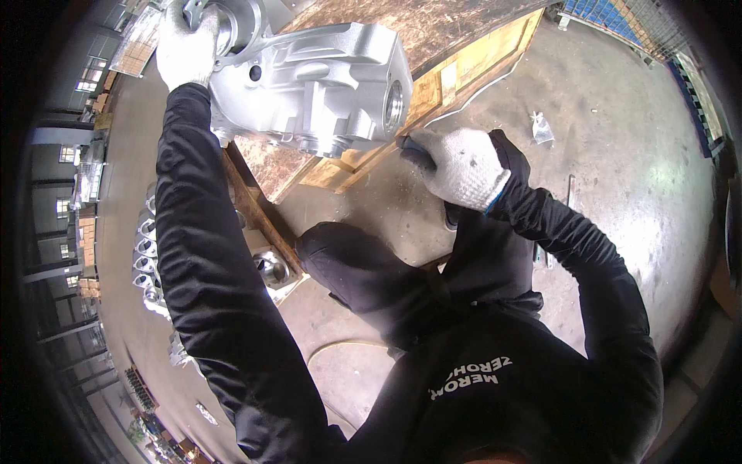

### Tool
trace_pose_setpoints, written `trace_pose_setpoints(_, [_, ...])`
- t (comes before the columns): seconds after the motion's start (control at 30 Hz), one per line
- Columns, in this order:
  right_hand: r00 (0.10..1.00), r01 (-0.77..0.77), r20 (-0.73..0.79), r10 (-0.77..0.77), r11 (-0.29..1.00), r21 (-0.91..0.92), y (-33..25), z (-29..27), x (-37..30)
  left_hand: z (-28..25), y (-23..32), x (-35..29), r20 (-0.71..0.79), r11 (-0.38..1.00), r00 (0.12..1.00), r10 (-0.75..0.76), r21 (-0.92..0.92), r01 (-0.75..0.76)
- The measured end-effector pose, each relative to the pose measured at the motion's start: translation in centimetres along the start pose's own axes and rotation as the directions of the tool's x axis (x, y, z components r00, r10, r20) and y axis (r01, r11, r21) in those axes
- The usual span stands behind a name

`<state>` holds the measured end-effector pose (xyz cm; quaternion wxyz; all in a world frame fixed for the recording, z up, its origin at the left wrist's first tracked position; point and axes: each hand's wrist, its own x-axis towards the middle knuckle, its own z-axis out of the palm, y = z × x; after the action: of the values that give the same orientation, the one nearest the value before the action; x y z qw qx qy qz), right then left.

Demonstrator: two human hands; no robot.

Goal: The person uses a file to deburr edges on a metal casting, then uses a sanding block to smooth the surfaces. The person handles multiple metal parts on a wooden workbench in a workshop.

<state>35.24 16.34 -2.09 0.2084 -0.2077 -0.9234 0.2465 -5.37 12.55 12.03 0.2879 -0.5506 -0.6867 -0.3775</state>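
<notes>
A large silver metal casting (317, 85), shaped like a gearbox housing with round bores and bosses, lies on a worn wooden bench at the top of the view. My left hand (188, 48), in a white knitted glove, grips the ring-shaped end of this casting; its fingertips are partly cut off by the upper edge. To the right of the casting, my right hand (462, 168) is closed in a white glove with a blue cuff edge. Something dark (417, 155) shows at its fingers, either the glove's coating or a small object; I cannot tell which.
The bench (440, 85) has a wooden side facing right, with a thin pale cord beside it. More castings (147, 255) stand on the floor at left, and another metal part (272, 269) sits below the bench. A plastic bag (542, 128) lies on the concrete at right.
</notes>
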Motion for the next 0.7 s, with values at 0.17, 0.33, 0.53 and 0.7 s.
trace_pose_setpoints(0.17, [0.977, 0.169, -0.109, -0.184, 0.976, -0.137, 1.0, -2.4, 3.1, 0.4, 0.6, 0.2, -0.014, 1.0, 1.0, 0.004, 0.008, -0.004])
trace_pose_setpoints(0.33, [0.985, 0.17, 0.073, -0.158, 0.964, -0.204, 2.0, -6.7, 9.1, 0.0, -2.1, 0.2, 0.084, 0.938, 0.993, -0.081, -0.331, 0.105])
trace_pose_setpoints(0.53, [0.921, -0.131, 0.384, 0.063, 0.979, 0.155, 3.2, -10.4, 11.8, -0.9, 0.0, 0.5, 0.12, 0.974, 0.993, -0.022, -0.223, 0.048])
trace_pose_setpoints(0.7, [0.912, -0.243, 0.389, 0.127, 0.933, 0.265, 10.7, -4.6, 10.9, -1.4, 2.5, 0.2, 0.136, 0.986, 0.987, -0.082, -0.134, 0.101])
